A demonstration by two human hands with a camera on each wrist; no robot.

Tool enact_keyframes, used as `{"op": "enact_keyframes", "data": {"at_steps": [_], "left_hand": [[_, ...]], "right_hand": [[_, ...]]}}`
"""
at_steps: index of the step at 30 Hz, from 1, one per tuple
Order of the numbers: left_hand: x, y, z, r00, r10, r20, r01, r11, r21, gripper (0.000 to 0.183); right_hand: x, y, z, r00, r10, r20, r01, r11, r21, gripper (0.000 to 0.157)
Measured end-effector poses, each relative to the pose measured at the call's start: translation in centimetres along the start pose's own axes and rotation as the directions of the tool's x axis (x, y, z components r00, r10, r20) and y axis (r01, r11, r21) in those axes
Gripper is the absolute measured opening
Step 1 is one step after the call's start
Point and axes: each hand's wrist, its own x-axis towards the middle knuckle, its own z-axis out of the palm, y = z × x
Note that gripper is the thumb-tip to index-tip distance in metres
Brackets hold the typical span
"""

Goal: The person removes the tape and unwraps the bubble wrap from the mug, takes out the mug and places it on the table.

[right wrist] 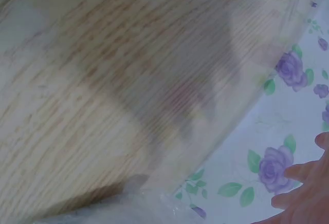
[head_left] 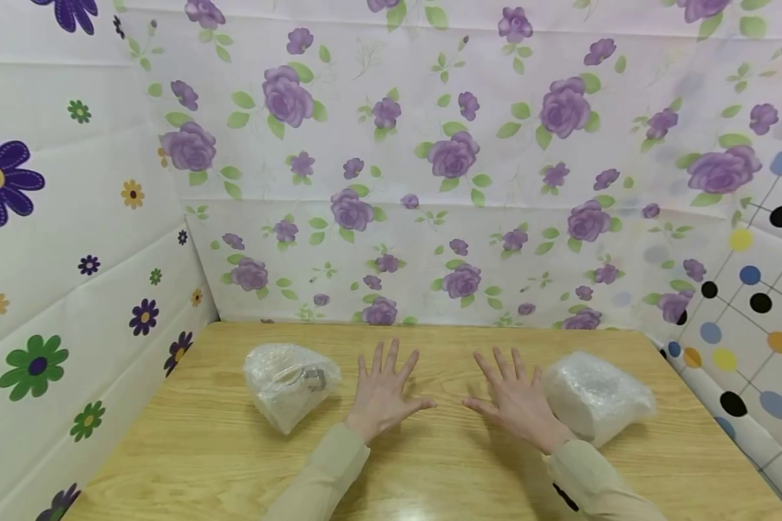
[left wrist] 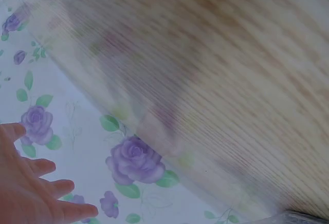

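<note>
In the head view my left hand (head_left: pixel 381 394) is held over the table with its fingers spread and straight, gripping nothing. My right hand (head_left: pixel 516 401) mirrors it on the other side, fingers likewise spread. Left of the left hand lies a bundle in clear bubble wrap (head_left: pixel 287 387), with a greyish part faintly showing through. Another bubble-wrapped bundle (head_left: pixel 596 398) sits just right of the right hand, partly behind its wrist. What either wrapping contains cannot be made out. The wrist views catch the left fingers (left wrist: pixel 61 187) and the right fingers (right wrist: pixel 298 171) at their edges.
Both bundles stand on a light wood-grain table (head_left: pixel 423 463). A white cloth with purple roses (head_left: pixel 452 155) hangs along the back. Patterned cloths close in the left side (head_left: pixel 98 217) and the right side (head_left: pixel 756 340). A small black mark (head_left: pixel 565 497) shows near the right sleeve.
</note>
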Motion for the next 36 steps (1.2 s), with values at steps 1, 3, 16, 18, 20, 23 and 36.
{"op": "enact_keyframes", "data": {"at_steps": [1,3,16,18,20,23,36], "left_hand": [[0.0,0.0,0.0,1.0,0.0,0.001,0.0,1.0,-0.003,0.091],[0.1,0.1,0.0,1.0,-0.002,0.001,0.002,1.0,-0.016,0.091],[0.3,0.2,-0.2,0.999,-0.034,0.023,0.038,0.983,-0.18,0.09],[0.4,0.3,-0.3,0.999,-0.032,0.027,0.038,0.973,-0.226,0.09],[0.5,0.4,-0.3,0.999,-0.03,0.027,0.036,0.963,-0.267,0.091],[0.5,0.6,-0.5,1.0,-0.022,0.012,0.025,0.943,-0.331,0.092],[1.4,2.6,-0.6,1.0,-0.018,0.009,0.02,0.832,-0.554,0.09]], "right_hand": [[0.0,0.0,-0.2,1.0,-0.003,-0.002,0.003,1.0,0.0,0.083],[0.0,0.2,-0.5,1.0,-0.01,-0.009,0.01,1.0,0.012,0.082],[-0.9,2.8,-4.4,0.996,-0.033,-0.087,0.054,0.968,0.244,0.077],[-1.0,3.4,-4.8,0.996,-0.022,-0.081,0.044,0.959,0.279,0.078],[-1.2,3.9,-5.2,0.997,-0.014,-0.076,0.036,0.953,0.299,0.077],[-1.4,4.8,-5.7,0.997,-0.006,-0.081,0.032,0.945,0.324,0.076],[-2.9,8.7,-8.0,0.994,0.092,-0.051,-0.058,0.881,0.47,0.068]]}}
